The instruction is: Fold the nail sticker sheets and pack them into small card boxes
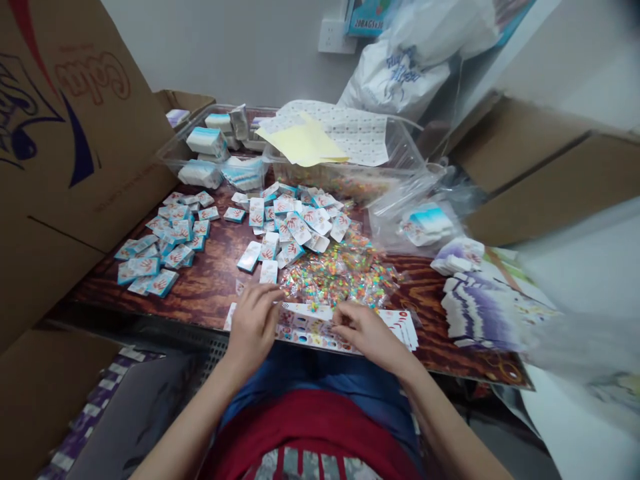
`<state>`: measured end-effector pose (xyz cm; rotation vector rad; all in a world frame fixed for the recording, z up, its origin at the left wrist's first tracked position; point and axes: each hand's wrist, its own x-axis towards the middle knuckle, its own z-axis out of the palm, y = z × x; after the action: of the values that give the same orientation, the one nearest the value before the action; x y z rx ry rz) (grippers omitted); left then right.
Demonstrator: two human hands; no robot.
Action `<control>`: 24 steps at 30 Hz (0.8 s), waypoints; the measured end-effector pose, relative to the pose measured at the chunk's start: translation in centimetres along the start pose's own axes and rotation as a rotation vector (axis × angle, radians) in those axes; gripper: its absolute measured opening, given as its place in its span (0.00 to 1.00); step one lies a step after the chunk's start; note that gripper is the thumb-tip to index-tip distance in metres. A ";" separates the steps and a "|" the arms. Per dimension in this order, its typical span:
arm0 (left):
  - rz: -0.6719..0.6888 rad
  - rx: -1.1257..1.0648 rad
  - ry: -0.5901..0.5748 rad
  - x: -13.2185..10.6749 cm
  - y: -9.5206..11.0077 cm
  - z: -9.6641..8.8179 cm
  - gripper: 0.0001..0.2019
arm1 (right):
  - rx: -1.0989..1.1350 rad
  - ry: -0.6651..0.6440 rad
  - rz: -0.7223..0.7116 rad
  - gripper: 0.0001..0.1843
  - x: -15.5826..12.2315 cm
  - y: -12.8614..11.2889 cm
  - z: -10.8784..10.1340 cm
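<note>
Printed sticker sheets (325,339) lie stacked along the table's front edge, under both hands. My left hand (254,321) hovers over their left end with fingers loosely bent and a gap between thumb and fingertips; I see nothing held there. My right hand (364,328) is closed in a pinch above the right part of the sheets; whatever is between its fingertips is too small to make out. Just beyond both hands spreads a heap of small clear packets of colourful beads (340,273). Small white-and-blue boxes printed with red hands (297,227) are piled behind my left hand.
More small boxes (160,250) sit at left beside a large cardboard carton (75,133). Clear plastic bins (345,175) stand at the back, with paper sheets (325,133) on top. At right lie a plastic bag (425,213) and purple-white packs (480,307).
</note>
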<state>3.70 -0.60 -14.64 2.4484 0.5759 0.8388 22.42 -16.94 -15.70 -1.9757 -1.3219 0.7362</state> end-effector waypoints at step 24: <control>-0.263 -0.458 -0.077 -0.8 5.2 -0.1 0.17 | 0.307 0.134 -0.325 0.07 -0.2 -6.6 -1.6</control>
<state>4.25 -5.11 -12.05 1.9315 0.5870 0.6773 19.70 -15.50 -9.61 -1.4969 -1.3196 0.5974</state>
